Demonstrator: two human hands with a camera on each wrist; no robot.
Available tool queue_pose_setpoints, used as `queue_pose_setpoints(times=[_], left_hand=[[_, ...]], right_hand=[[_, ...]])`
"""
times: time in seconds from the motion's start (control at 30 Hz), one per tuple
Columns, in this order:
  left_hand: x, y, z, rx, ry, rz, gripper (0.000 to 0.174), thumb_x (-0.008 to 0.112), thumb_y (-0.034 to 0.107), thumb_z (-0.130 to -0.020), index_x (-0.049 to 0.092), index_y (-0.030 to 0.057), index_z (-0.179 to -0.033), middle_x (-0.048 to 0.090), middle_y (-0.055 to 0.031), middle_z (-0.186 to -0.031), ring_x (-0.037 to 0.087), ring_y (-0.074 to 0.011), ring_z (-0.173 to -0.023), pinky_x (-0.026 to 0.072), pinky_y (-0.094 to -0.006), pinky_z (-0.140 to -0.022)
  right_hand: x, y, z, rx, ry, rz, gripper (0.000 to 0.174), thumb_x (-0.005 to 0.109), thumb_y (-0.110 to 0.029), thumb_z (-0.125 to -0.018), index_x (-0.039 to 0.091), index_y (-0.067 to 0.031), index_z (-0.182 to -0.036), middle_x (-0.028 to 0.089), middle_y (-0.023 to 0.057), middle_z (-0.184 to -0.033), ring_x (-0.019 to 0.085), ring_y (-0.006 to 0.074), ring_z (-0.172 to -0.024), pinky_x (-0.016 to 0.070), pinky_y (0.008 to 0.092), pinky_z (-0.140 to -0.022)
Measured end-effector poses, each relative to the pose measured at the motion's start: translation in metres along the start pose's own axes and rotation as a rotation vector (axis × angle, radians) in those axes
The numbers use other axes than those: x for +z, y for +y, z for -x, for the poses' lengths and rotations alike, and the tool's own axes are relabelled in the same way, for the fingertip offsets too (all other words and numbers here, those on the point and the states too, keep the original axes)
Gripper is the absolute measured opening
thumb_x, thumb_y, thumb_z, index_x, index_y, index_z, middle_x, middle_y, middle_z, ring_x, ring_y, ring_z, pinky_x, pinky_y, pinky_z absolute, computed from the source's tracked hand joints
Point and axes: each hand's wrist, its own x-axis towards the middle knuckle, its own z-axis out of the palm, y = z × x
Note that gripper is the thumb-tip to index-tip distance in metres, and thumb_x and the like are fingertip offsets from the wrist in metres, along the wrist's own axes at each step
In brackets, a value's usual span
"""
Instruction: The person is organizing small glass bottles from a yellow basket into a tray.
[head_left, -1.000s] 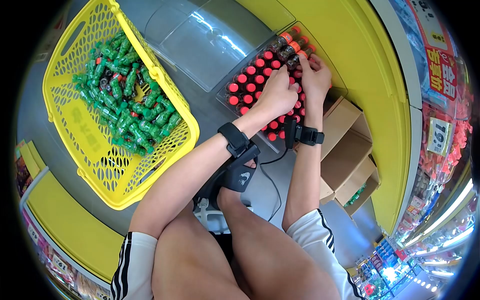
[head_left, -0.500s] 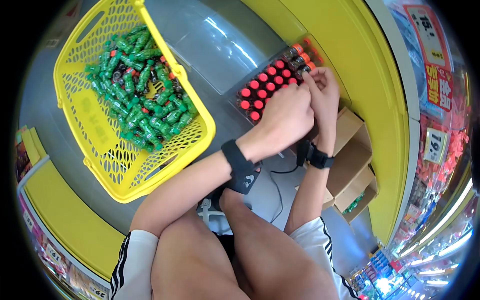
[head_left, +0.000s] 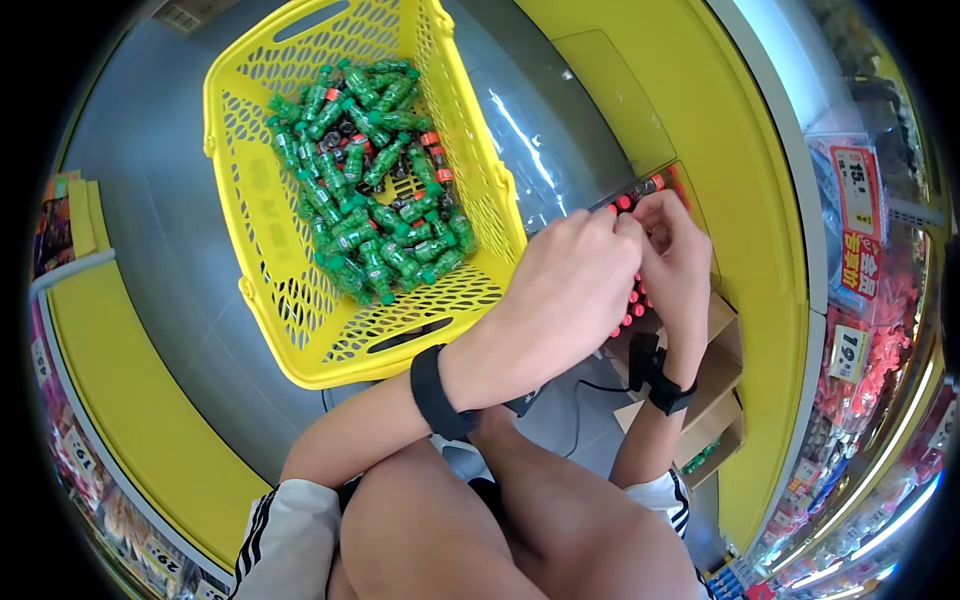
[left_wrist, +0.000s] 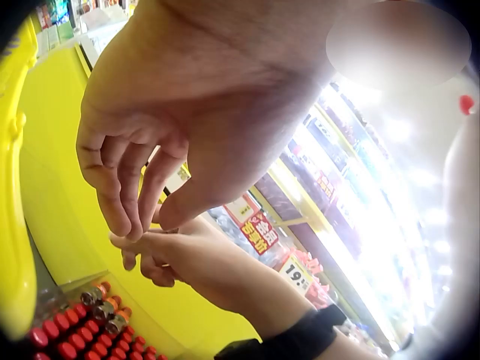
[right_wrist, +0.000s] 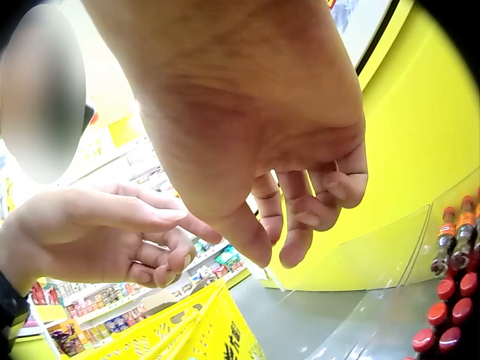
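My left hand (head_left: 560,290) and right hand (head_left: 682,255) meet at the fingertips above a clear container of small dark bottles with red caps (head_left: 636,310). In the left wrist view my left hand (left_wrist: 202,105) has loosely bent fingers over the fingertips of my right hand (left_wrist: 217,270); no object shows in either. The right wrist view has my right hand (right_wrist: 255,127) with its thumb apart from bent fingers, beside my left hand (right_wrist: 82,232). Orange-capped bottles (left_wrist: 106,306) lie on the upright red-capped ones. Whether the fingertips touch, I cannot tell.
A yellow basket (head_left: 262,345) of green-capped bottles, with some dark ones, stands to the left of the container. Open cardboard boxes (head_left: 708,425) sit at the lower right. A curved yellow ledge (head_left: 765,250) and stocked shelves with price signs (head_left: 850,352) run along the right.
Both hands have risen away from the bottles toward the head camera and drawn together. The head view has shifted, so the basket and container appear farther right.
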Motion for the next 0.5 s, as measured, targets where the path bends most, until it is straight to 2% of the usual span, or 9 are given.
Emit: queue_pose_setpoints(times=[0.03, 0.07, 0.17, 0.27, 0.33, 0.4, 0.5], left_hand=[[-0.009, -0.003, 0.003, 0.000, 0.011, -0.002, 0.012, 0.065, 0.008, -0.096, 0.064, -0.0028, -0.100, 0.066, -0.0213, -0.093, 0.067, -0.0418, -0.092, 0.0546, -0.0525, -0.083], [-0.018, -0.006, 0.006, -0.020, 0.023, -0.017, 0.012, 0.065, 0.009, -0.096, 0.065, -0.0026, -0.101, 0.066, -0.0211, -0.093, 0.067, -0.0419, -0.092, 0.0544, -0.0525, -0.083], [-0.042, -0.017, 0.013, -0.060, 0.053, -0.062, 0.013, 0.065, 0.010, -0.097, 0.066, -0.0018, -0.104, 0.066, -0.0211, -0.094, 0.067, -0.0421, -0.093, 0.0543, -0.0523, -0.083], [-0.066, -0.031, 0.020, -0.129, 0.080, -0.183, 0.013, 0.066, 0.010, -0.096, 0.067, -0.0022, -0.102, 0.069, -0.0224, -0.096, 0.069, -0.0425, -0.094, 0.0548, -0.0522, -0.084], [-0.077, -0.052, 0.026, -0.159, 0.106, -0.182, 0.013, 0.066, 0.009, -0.095, 0.068, -0.0024, -0.101, 0.070, -0.0228, -0.096, 0.069, -0.0428, -0.093, 0.0551, -0.0523, -0.084], [-0.088, -0.076, 0.030, -0.214, 0.128, -0.208, 0.012, 0.066, 0.008, -0.094, 0.070, -0.0026, -0.098, 0.072, -0.0241, -0.096, 0.071, -0.0436, -0.093, 0.0562, -0.0524, -0.084], [-0.106, -0.105, 0.037, -0.272, 0.157, -0.296, 0.012, 0.064, 0.008, -0.095, 0.071, -0.0010, -0.100, 0.072, -0.0243, -0.097, 0.070, -0.0446, -0.095, 0.0560, -0.0535, -0.084]], right_hand=[[0.002, -0.009, 0.000, -0.066, -0.057, 0.051, 0.015, 0.076, -0.008, -0.095, 0.065, -0.0013, -0.101, 0.071, 0.0128, -0.083, 0.065, 0.0239, -0.067, 0.0510, 0.0340, -0.064], [0.004, -0.018, 0.000, -0.153, -0.077, 0.076, 0.015, 0.076, -0.008, -0.093, 0.065, -0.0021, -0.102, 0.072, 0.0150, -0.084, 0.071, 0.0323, -0.074, 0.0539, 0.0398, -0.066], [0.011, -0.044, 0.000, -0.257, -0.173, 0.128, 0.016, 0.074, -0.007, -0.091, 0.066, -0.0031, -0.103, 0.073, 0.0144, -0.086, 0.073, 0.0338, -0.078, 0.0553, 0.0416, -0.067], [0.021, -0.073, -0.006, -0.385, -0.250, 0.125, 0.015, 0.072, -0.008, -0.090, 0.065, -0.0040, -0.103, 0.070, 0.0149, -0.084, 0.070, 0.0371, -0.075, 0.0556, 0.0471, -0.066], [0.035, -0.089, -0.011, -0.444, -0.262, 0.121, 0.015, 0.071, -0.009, -0.091, 0.065, -0.0038, -0.104, 0.069, 0.0151, -0.083, 0.070, 0.0377, -0.074, 0.0559, 0.0480, -0.067], [0.055, -0.104, -0.014, -0.622, -0.236, 0.271, 0.015, 0.068, -0.008, -0.091, 0.064, -0.0019, -0.105, 0.069, 0.0164, -0.085, 0.070, 0.0392, -0.075, 0.0572, 0.0491, -0.068], [0.083, -0.130, -0.022, -0.690, -0.309, 0.329, 0.019, 0.066, -0.007, -0.089, 0.063, -0.0002, -0.106, 0.068, 0.0170, -0.085, 0.071, 0.0399, -0.078, 0.0580, 0.0503, -0.069]])
